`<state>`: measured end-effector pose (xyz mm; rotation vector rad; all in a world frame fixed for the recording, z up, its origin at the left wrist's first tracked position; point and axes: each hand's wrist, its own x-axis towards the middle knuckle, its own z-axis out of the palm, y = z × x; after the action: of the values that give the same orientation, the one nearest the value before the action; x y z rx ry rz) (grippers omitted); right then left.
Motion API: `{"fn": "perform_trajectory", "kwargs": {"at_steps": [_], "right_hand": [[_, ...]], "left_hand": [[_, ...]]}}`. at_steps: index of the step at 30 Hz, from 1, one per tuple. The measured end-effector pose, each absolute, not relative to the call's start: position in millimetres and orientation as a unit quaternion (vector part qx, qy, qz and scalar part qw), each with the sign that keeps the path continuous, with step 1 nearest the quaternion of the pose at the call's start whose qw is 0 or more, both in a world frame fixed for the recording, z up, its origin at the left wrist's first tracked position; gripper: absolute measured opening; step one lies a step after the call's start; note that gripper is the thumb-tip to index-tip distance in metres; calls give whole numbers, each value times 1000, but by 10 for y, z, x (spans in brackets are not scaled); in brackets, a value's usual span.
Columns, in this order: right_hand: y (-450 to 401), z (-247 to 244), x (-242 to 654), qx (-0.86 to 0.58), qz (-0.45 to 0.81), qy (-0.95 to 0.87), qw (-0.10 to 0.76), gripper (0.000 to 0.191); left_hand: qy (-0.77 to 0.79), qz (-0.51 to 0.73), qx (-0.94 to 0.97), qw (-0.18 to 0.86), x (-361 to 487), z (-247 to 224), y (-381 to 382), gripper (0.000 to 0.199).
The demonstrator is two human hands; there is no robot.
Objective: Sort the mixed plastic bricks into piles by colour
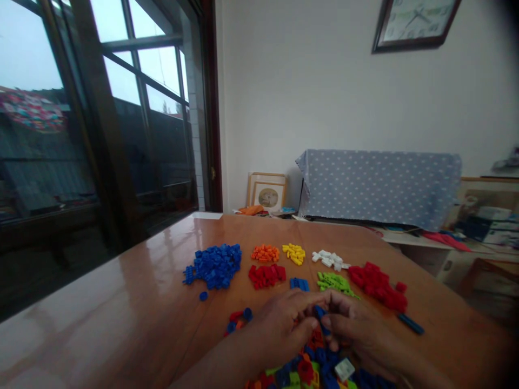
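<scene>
Both hands meet over a mixed heap of coloured plastic toy pieces (294,373) at the near edge of the table. A small blue toy piece (321,317) is pinched between the fingers of my left hand (290,319) and my right hand (352,320). Its exact shape is partly covered by fingers. The heap below holds red, blue, green and orange parts and a white square piece (344,369). Just beyond my fingers lie several flat blue pieces (299,283) and a pile of lime green pieces (334,282).
Sorted piles lie on the brown table (154,302): blue (218,266), orange (265,253), yellow (294,254), white (327,259), red (266,275) and larger red (377,286). A dark blue stick (410,323) lies at the right. A glass door (141,108) stands left.
</scene>
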<state>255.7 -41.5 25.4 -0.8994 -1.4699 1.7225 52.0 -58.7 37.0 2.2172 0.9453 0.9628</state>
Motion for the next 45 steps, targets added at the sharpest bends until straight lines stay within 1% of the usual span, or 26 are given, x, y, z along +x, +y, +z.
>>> {"fn": "perform_trajectory", "kwargs": {"at_steps": [5, 10, 15, 20, 23, 26, 29, 32, 35, 39, 42, 45], "right_hand": [[-361, 133, 2503, -336, 673, -556, 354, 25], [-336, 97, 2482, -351, 673, -541, 363, 26], [-300, 94, 2538, -401, 669, -494, 385, 34], [-232, 39, 2622, -417, 643, -501, 402, 34], [-195, -20, 2663, -412, 630, -526, 396, 32], [-177, -44, 2686, -422, 616, -529, 404, 33], [-178, -7, 2689, -453, 601, -515, 411, 36], [-185, 51, 2688, -471, 593, -507, 412, 39], [-192, 79, 2694, -469, 589, -508, 418, 39], [-200, 86, 2706, -469, 578, -513, 428, 39], [-210, 94, 2700, -466, 579, -518, 423, 38], [-236, 105, 2664, -460, 599, -519, 402, 37]], "left_hand": [[346, 357, 829, 258, 519, 346, -534, 33], [356, 366, 824, 246, 491, 305, -491, 27], [419, 410, 778, 226, 410, 197, -333, 16], [502, 467, 699, 204, 45, 49, 17, 16], [577, 477, 648, 142, -330, 47, 194, 19], [663, 439, 601, 82, -707, 88, 282, 19], [745, 376, 547, 59, -972, 89, 313, 20], [793, 316, 520, 38, -1098, 32, 329, 23], [808, 286, 514, 25, -1134, -13, 333, 24], [814, 303, 496, 0, -1079, 44, 297, 36], [762, 358, 539, -26, -879, 138, 231, 35], [665, 413, 621, 4, -507, 212, 100, 33]]}}
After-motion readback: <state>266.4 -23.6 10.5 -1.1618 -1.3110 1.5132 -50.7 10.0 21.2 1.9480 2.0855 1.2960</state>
